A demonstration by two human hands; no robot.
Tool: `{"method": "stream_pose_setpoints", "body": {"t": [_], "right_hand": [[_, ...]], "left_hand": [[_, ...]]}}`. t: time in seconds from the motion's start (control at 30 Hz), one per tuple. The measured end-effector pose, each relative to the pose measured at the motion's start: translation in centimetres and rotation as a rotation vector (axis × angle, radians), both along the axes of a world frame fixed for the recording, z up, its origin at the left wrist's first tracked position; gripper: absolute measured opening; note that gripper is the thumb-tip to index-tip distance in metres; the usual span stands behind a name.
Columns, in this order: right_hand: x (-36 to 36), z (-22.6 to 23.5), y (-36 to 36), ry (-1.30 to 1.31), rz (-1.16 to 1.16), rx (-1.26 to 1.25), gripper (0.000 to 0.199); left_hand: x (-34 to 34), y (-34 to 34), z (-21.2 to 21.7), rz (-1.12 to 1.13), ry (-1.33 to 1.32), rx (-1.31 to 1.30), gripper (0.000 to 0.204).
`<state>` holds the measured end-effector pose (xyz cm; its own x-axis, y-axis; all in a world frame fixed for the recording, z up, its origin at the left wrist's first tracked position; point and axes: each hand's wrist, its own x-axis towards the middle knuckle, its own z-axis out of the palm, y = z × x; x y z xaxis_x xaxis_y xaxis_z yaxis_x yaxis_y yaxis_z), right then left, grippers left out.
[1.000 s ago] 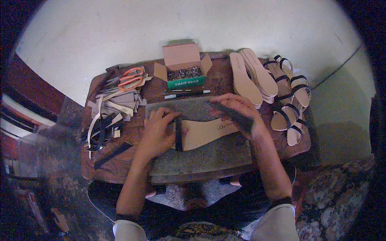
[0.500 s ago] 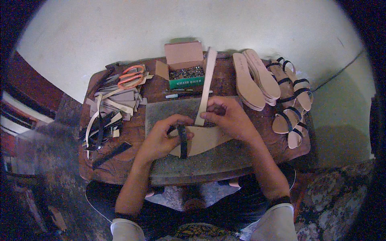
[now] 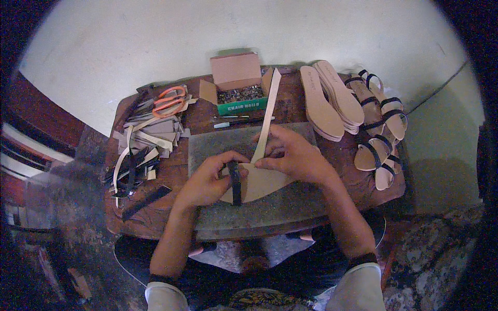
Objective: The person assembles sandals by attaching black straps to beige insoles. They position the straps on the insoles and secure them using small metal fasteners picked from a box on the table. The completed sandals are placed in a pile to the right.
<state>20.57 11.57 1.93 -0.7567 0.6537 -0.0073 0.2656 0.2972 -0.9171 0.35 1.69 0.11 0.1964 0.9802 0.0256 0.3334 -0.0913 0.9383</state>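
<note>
A tan sandal sole (image 3: 263, 184) lies on the grey mat, with a black strap (image 3: 235, 184) across its left end. My left hand (image 3: 206, 179) is closed on the sole beside that strap, thumb over the top and fingers at the far edge. Standing up from the sole's far edge is a long cream strip (image 3: 269, 111), leaning slightly right. My right hand (image 3: 298, 158) pinches the strip's lower end between thumb and fingers, right against the edge. The strip's very tip is partly hidden by the fingers.
The grey mat (image 3: 212, 217) covers the front of the wooden table. Behind it are pens (image 3: 231, 123) and an open box (image 3: 241, 107) of small metal pieces. Orange-handled scissors (image 3: 170, 101) rest on strip scraps (image 3: 150, 136) at left. Stacked soles (image 3: 322, 106) and black-strapped sandals (image 3: 374, 147) occupy the right.
My right hand has lowered the strip slightly, bringing its lower end to the sole's edge, and its grip has moved down. My left hand still holds the sole in nearly the same place.
</note>
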Motion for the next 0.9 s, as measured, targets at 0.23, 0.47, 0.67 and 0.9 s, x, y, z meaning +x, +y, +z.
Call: {"method": "stream_pose_setpoints", "body": {"t": [0.23,0.47,0.67,0.9], "right_hand": [[0.0,-0.5,0.8,0.017,0.136,0.037,0.048],[0.0,0.8,0.8,-0.125,0.065,0.035,0.041],[-0.3,3.2,3.3,-0.055,-0.232,0.218,0.032],[-6.6,0.7,10.8,-0.232,-0.221,0.602,0.022]], "left_hand": [[0.1,0.1,0.2,-0.032,-0.081,-0.089,0.025],[0.0,-0.1,-0.5,0.007,-0.086,0.011,0.023],[-0.9,-1.0,0.2,0.121,-0.089,-0.136,0.022],[-1.2,-1.3,0.1,0.256,-0.163,-0.172,0.022]]}}
